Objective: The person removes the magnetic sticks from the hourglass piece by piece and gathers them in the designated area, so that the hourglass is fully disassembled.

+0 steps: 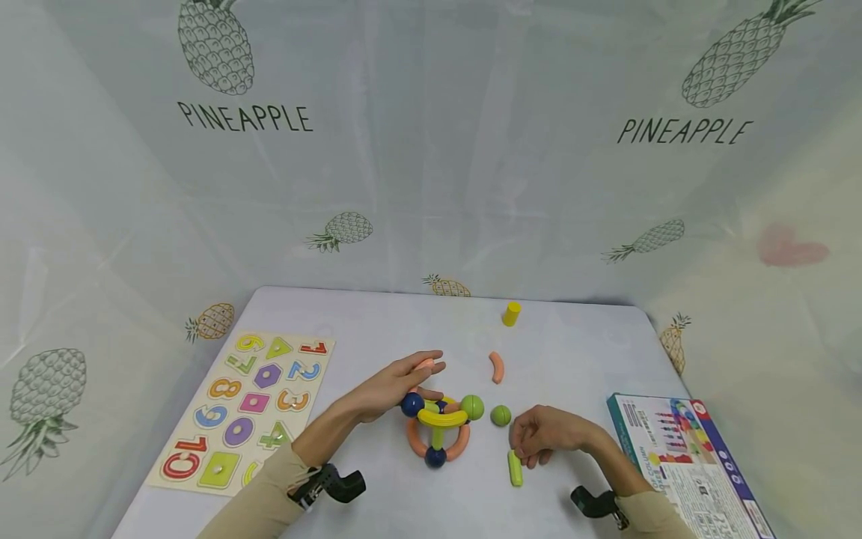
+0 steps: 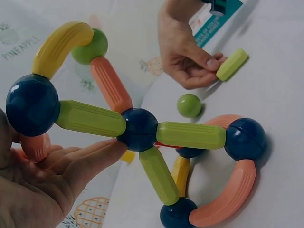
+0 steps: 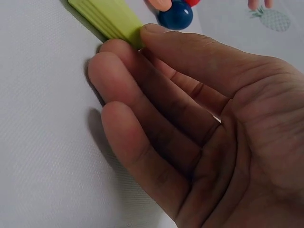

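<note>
A magnetic-looking structure of sticks and balls [image 1: 438, 438] stands at the middle of the table. Beside its upper left part is my left hand [image 1: 393, 385], fingers mostly straight, with a salmon piece [image 1: 426, 364] between them. In the left wrist view the left hand's [image 2: 61, 178] extended fingers lie beside the structure's central navy ball [image 2: 137, 129]; whether they bear its weight I cannot tell. My right hand [image 1: 552, 433] pinches one end of a light green stick [image 1: 515, 469] between thumb and forefinger, as the right wrist view shows at the stick [image 3: 111, 21], low over the table.
A loose green ball [image 1: 500, 415] lies between the structure and the right hand. Farther back are a curved salmon stick [image 1: 497, 367] and a yellow cylinder [image 1: 512, 314]. A number-and-shape board [image 1: 266, 400] lies left, a printed box [image 1: 687, 460] right.
</note>
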{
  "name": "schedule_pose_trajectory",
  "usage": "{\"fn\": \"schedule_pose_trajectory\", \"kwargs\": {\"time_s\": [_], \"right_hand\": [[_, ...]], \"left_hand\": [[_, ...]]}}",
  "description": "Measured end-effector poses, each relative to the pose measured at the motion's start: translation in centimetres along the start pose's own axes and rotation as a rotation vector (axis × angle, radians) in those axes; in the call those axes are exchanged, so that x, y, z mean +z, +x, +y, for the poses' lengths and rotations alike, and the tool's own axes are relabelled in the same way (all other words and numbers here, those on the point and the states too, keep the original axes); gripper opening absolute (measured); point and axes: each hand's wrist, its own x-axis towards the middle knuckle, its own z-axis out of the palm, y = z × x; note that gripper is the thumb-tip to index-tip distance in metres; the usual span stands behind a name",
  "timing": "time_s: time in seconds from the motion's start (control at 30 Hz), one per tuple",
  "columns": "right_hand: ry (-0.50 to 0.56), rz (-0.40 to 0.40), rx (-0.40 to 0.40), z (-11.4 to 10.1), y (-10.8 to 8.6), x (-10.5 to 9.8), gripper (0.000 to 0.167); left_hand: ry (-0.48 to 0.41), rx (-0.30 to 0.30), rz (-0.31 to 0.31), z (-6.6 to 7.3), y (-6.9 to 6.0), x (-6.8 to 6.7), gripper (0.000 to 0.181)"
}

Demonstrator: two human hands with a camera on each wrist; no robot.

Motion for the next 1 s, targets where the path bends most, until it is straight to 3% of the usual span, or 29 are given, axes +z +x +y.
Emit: {"fn": "schedule_pose_trajectory", "kwargs": {"time_s": [0.3, 0.47, 0.73, 1.0], "right_hand": [[-0.01, 0.002, -0.019, -0.4, -0.7, -0.5, 0.006], [-0.057, 0.066, -0.036, -1.2, -1.1, -1.7, 0.008], [-0.001, 0.219, -0.219, -5.2, 0.2, -2.9, 0.024], [-0.005, 0.307, -0.369, -10.0, 3.3, -1.6, 0.016]], "left_hand": [[0.004, 0.003, -0.003, 0.1, -0.1, 0.3, 0.051], [0.034, -0.006, 0.009, -0.1, 0.0, 0.4, 0.058], [0.041, -0.031, 0.023, 0.0, 0.3, 0.0, 0.07], [0.021, -0.056, 0.006, -0.2, 0.5, -0.2, 0.074]]}}
